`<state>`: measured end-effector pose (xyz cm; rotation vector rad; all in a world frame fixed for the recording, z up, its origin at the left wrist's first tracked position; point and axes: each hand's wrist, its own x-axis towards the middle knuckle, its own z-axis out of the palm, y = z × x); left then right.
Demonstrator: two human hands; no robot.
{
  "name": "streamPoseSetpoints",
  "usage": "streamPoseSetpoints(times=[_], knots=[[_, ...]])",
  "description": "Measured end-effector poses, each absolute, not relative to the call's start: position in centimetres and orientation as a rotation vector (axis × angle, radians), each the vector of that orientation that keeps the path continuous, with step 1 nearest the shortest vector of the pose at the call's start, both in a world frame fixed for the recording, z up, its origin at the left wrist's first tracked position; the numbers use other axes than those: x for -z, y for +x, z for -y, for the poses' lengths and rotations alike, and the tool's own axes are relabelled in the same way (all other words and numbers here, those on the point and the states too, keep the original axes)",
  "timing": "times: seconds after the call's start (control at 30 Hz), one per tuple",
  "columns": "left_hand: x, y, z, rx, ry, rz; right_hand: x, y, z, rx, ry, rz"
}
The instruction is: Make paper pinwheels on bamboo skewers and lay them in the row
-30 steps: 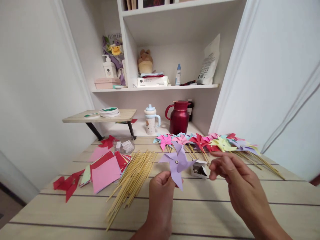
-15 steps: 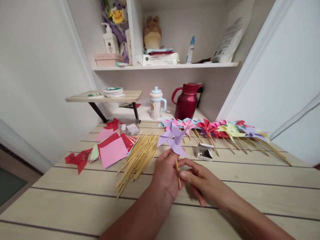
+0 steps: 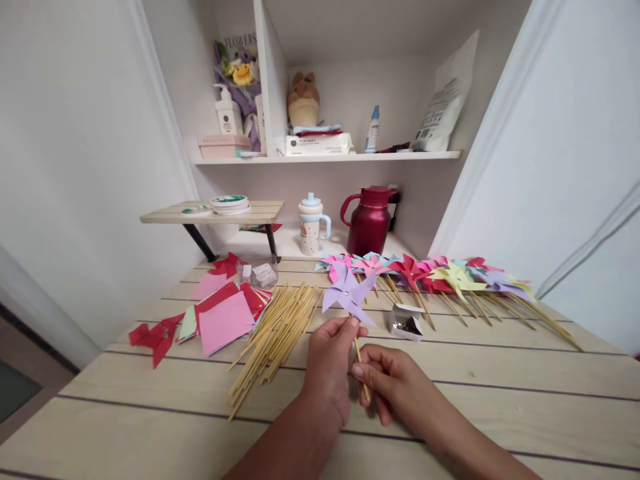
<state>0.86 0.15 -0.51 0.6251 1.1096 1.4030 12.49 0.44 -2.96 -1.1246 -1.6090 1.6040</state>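
We see a lilac pinwheel [image 3: 347, 291], its yellow stick [image 3: 358, 352], pink paper square [image 3: 226, 324]; dark-speckled white cup [image 3: 310, 237], crimson jug [image 3: 369, 227]

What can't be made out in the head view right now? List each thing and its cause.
All in the head view:
Upper end of the stick: hidden behind the purple pinwheel.
Dark object: mostly covered by the red jug.
Small pieces in the white box: too small to tell apart.
Print on the white bag: too blurred to read.

Soft, diffuse light, faint sheen on the red jug [image 3: 369, 227], wide-angle stretching at edges
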Motion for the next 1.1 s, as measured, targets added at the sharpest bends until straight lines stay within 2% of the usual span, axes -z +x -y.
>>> streamPoseSetpoints(times=[0.23, 0.47, 1.1], knots=[[1.4, 1.1, -0.1, -1.308, 0.706, -1.019, 3.0, 12.9, -1.0, -1.529, -1.168, 1.576], [0.0, 1.2, 0.3, -1.504, 0.765, -1.213, 3.0, 12.9, -0.8, -1.428, -1.236, 1.656], [1.5, 1.8, 0.2, -1.322, 1.134, -1.401, 2.6, 12.8, 0.2, -1.456, -1.204, 1.766]])
